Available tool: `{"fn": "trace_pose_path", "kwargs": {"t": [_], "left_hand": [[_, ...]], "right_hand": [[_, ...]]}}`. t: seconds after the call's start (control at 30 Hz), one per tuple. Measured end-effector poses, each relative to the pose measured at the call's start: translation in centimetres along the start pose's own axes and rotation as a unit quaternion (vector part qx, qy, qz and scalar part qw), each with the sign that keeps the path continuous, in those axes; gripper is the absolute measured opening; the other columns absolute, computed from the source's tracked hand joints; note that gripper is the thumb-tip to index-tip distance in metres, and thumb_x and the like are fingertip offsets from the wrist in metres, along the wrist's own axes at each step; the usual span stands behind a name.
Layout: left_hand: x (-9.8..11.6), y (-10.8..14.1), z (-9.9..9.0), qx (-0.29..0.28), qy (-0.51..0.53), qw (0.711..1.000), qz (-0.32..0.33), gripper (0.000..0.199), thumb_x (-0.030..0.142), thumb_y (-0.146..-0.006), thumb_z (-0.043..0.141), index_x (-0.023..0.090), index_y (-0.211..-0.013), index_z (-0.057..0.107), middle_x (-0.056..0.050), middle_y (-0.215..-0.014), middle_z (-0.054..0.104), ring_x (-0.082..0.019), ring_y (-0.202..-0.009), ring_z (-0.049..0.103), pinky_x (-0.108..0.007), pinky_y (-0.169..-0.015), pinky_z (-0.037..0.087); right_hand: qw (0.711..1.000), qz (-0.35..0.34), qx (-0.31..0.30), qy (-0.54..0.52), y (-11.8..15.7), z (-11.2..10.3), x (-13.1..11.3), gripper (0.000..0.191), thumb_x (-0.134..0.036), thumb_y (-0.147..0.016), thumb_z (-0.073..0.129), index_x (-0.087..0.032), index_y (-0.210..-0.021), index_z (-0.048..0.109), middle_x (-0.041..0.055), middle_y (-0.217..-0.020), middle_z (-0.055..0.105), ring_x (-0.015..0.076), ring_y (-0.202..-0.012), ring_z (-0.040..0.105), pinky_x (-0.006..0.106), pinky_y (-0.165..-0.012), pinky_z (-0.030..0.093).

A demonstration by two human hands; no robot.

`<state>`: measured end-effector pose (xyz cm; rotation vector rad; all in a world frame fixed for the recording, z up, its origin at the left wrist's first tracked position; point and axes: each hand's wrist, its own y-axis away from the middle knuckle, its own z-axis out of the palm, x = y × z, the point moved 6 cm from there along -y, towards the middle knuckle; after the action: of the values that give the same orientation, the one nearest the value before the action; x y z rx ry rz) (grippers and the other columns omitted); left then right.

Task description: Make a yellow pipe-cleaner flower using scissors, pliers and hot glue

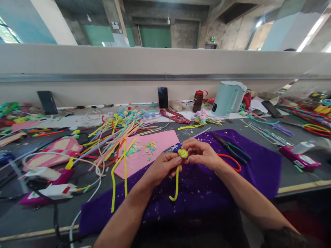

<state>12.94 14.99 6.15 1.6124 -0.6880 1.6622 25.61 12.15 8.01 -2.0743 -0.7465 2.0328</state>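
Note:
A small yellow flower-like piece (183,153) is pinched between my two hands above the purple cloth (207,196). Its yellow-green stem (177,186) hangs below my fingers and curls at the lower end. My left hand (167,166) grips it from the left, thumb and finger pressed together. From the right, the fingertips of my right hand (201,153) close on the petals. Right behind the piece is a blue object (176,147), partly hidden. Two yellow strips (125,172) lie to the left, across the edge of a pink sheet (150,140) that bears small coloured bits.
Green-handled pliers (232,150) and a red-handled tool (234,163) lie right on the cloth. Behind stand a phone (163,97), a brown bottle (198,102) and a mint kettle (227,98). Coloured stems (121,127) pile up at left, near white cables (99,172). Purple-red glue guns (300,160) rest both sides.

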Motion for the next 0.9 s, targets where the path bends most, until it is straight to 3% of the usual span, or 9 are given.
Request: {"fn": "trace_pose_path", "kwargs": {"t": [0.17,0.27,0.4,0.67,0.9], "left_hand": [[-0.2,0.0,-0.1,0.004,-0.006,1.0,-0.005,0.026,0.038,-0.075,0.059,0.013,-0.077,0.066,0.0,-0.059,0.057,-0.004,-0.04,0.043,-0.016,-0.037,0.029],[-0.3,0.0,-0.1,0.001,0.004,1.0,-0.01,0.027,0.038,-0.075,0.059,0.013,-0.082,0.068,0.0,-0.059,0.057,-0.004,-0.039,0.042,-0.016,-0.036,0.029],[-0.6,0.0,-0.1,-0.004,0.023,1.0,-0.019,0.027,0.038,-0.075,0.06,0.013,-0.081,0.068,0.0,-0.058,0.057,-0.003,-0.038,0.041,-0.016,-0.036,0.028],[-0.5,0.1,-0.1,-0.001,0.017,1.0,-0.02,0.028,0.038,-0.075,0.06,0.012,-0.08,0.068,0.0,-0.057,0.056,-0.004,-0.038,0.041,-0.016,-0.035,0.028],[-0.4,0.0,-0.3,0.02,-0.002,1.0,-0.022,0.029,0.038,-0.072,0.061,0.012,-0.08,0.068,0.0,-0.056,0.055,-0.004,-0.039,0.04,-0.017,-0.036,0.027]], "right_hand": [[0.999,-0.011,0.014,0.039,0.0,-0.3,-0.2,0.03,-0.032,-0.073,0.067,-0.024,-0.102,0.061,0.0047,-0.107,0.05,0.0137,-0.08,0.055,0.027,-0.067,0.048],[0.997,-0.025,0.028,0.067,0.2,-0.3,-0.4,0.03,-0.033,-0.074,0.066,-0.023,-0.101,0.062,0.005,-0.107,0.05,0.0123,-0.076,0.054,0.027,-0.065,0.047],[0.993,-0.051,0.058,0.085,0.4,-0.4,-1.1,0.03,-0.033,-0.075,0.064,-0.024,-0.103,0.061,0.005,-0.109,0.048,0.0095,-0.068,0.051,0.026,-0.061,0.046],[0.988,-0.05,0.034,0.141,0.5,-0.2,-1.6,0.029,-0.035,-0.076,0.063,-0.022,-0.102,0.062,0.0059,-0.108,0.05,0.0116,-0.072,0.051,0.026,-0.061,0.044],[0.991,-0.045,0.045,0.117,0.3,-0.3,-1.4,0.033,-0.036,-0.074,0.064,-0.021,-0.103,0.06,0.0055,-0.108,0.05,0.011,-0.071,0.051,0.025,-0.061,0.044]]}}
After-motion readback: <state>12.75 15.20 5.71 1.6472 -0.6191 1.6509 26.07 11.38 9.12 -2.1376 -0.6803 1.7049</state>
